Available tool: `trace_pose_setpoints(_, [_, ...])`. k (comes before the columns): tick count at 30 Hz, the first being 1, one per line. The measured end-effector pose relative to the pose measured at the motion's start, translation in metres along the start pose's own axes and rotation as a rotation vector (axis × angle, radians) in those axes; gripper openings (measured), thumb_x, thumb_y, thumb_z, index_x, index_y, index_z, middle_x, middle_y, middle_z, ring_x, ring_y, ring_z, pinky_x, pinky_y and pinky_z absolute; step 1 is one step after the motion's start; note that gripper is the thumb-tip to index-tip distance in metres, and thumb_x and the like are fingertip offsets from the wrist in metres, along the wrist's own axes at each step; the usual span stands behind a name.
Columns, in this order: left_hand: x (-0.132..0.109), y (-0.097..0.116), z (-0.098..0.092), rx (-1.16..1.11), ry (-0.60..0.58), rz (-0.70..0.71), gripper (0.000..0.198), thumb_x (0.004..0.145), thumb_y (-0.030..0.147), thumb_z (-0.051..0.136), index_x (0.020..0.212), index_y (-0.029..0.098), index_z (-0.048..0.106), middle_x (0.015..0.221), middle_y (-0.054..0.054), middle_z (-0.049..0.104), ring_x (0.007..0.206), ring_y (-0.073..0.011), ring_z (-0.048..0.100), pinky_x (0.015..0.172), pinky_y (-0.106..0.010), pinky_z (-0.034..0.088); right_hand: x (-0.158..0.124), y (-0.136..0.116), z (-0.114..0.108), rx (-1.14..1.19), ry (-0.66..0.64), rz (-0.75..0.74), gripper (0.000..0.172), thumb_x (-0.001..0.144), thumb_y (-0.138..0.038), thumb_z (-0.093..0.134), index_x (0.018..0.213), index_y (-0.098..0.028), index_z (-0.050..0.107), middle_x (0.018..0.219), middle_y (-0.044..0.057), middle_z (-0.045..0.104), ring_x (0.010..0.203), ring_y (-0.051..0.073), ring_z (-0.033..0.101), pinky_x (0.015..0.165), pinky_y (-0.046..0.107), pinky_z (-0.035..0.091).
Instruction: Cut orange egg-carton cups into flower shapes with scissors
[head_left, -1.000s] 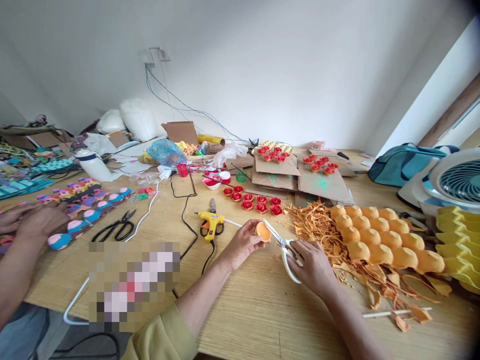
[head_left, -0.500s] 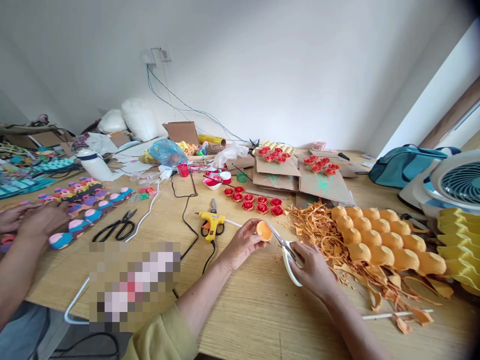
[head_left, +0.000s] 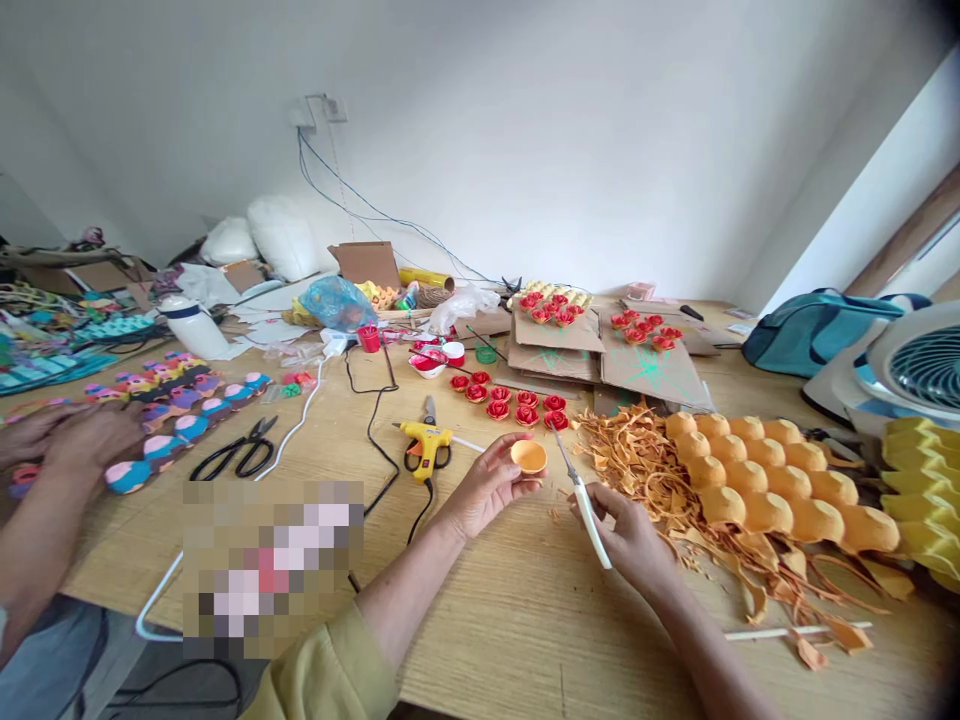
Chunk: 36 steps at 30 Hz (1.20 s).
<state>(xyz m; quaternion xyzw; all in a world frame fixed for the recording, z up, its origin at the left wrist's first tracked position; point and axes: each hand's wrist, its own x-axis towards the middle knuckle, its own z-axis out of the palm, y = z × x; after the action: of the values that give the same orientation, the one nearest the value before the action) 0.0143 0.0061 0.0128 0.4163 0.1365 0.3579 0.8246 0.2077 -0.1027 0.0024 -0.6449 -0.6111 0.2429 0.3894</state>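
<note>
Between the thumb and fingers of my left hand (head_left: 491,490) is a small orange cup (head_left: 529,457) cut from an egg carton, its hollow side tipped up toward me. My right hand (head_left: 626,535) grips white-handled scissors (head_left: 589,515), their blades pointing up and left, a short way right of the cup and apart from it. Orange paper trimmings (head_left: 637,465) are heaped beyond my right hand. Behind the cup, several red roses (head_left: 525,410) stand in rows on the table. A yellow glue gun (head_left: 425,447) lies left of my left hand, over dark-handled scissors.
To the right are an orange egg tray (head_left: 772,470), yellow trays (head_left: 926,490), a fan (head_left: 926,360) and a teal bag (head_left: 817,335). Cardboard sheets (head_left: 555,358) hold more roses. At left, a co-worker's hands (head_left: 90,435) are near painted carton pieces (head_left: 161,450); black scissors (head_left: 236,450) lie nearby.
The scissors have come away from the cup's edge and turned, blades now nearly together. The cup has tilted so its opening faces more upward.
</note>
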Motion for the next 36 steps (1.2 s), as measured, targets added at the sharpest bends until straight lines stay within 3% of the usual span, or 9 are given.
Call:
trace_pose_setpoints(7, [0.001,-0.001,0.004,0.061,0.103,0.044,0.044,0.067,0.023,0.082,0.107,0.02,0.064,0.096,-0.002,0.063,0.077,-0.0098,0.057,0.064,-0.02,0.042,0.0,0.004,0.001,0.229,-0.035,0.083,0.041,0.087,-0.057,0.055,0.074,-0.018,0.058,0.065,-0.002,0.05,0.058,0.012,0.043,0.052,0.025,0.034])
trace_pose_setpoints(13, [0.004,0.005,0.0,0.134,0.159,0.124,0.049,0.07,0.022,0.076,0.118,0.023,0.064,0.113,-0.004,0.062,0.085,-0.01,0.055,0.072,-0.021,0.044,-0.001,0.008,0.001,0.293,-0.045,0.078,0.044,0.087,-0.061,0.054,0.083,-0.017,0.061,0.065,-0.002,0.05,0.058,0.013,0.043,0.051,0.025,0.034])
trace_pose_setpoints(18, [0.011,0.027,-0.017,0.195,0.323,0.343,0.05,0.071,0.028,0.075,0.119,0.022,0.062,0.117,-0.005,0.064,0.095,-0.0127,0.059,0.077,-0.022,0.047,-0.001,0.007,0.001,0.259,-0.018,0.073,0.044,0.088,-0.06,0.053,0.084,-0.017,0.062,0.067,-0.002,0.05,0.059,0.013,0.043,0.053,0.025,0.034])
trace_pose_setpoints(21, [0.012,0.035,-0.026,0.387,0.393,0.404,0.051,0.075,0.033,0.073,0.122,0.021,0.059,0.122,-0.007,0.064,0.105,-0.0166,0.061,0.082,-0.025,0.049,-0.001,0.004,0.001,0.202,-0.004,0.066,0.043,0.088,-0.059,0.053,0.084,-0.017,0.063,0.067,-0.002,0.051,0.06,0.013,0.044,0.054,0.025,0.035])
trace_pose_setpoints(24, [0.011,0.031,-0.03,0.632,0.376,0.377,0.05,0.076,0.03,0.072,0.123,0.02,0.058,0.125,-0.009,0.065,0.113,-0.021,0.062,0.089,-0.029,0.05,-0.001,0.003,0.001,0.157,-0.003,0.051,0.042,0.088,-0.057,0.053,0.083,-0.017,0.064,0.068,-0.001,0.052,0.062,0.014,0.046,0.056,0.026,0.037])
trace_pose_setpoints(30, [-0.001,0.017,-0.029,1.152,0.309,0.366,0.046,0.076,0.018,0.068,0.121,0.022,0.06,0.118,-0.008,0.065,0.101,-0.0202,0.065,0.087,-0.034,0.055,-0.002,0.006,0.001,0.136,0.008,0.081,0.041,0.088,-0.056,0.053,0.087,-0.017,0.064,0.069,0.0,0.054,0.064,0.015,0.05,0.059,0.027,0.042])
trace_pose_setpoints(36, [-0.021,0.02,-0.034,1.504,0.408,0.352,0.04,0.076,0.01,0.064,0.114,0.021,0.061,0.115,-0.008,0.063,0.108,-0.0239,0.062,0.094,-0.04,0.053,-0.002,0.004,0.001,0.106,0.005,0.084,0.04,0.088,-0.056,0.052,0.085,-0.017,0.064,0.068,0.0,0.054,0.062,0.015,0.049,0.058,0.027,0.041])
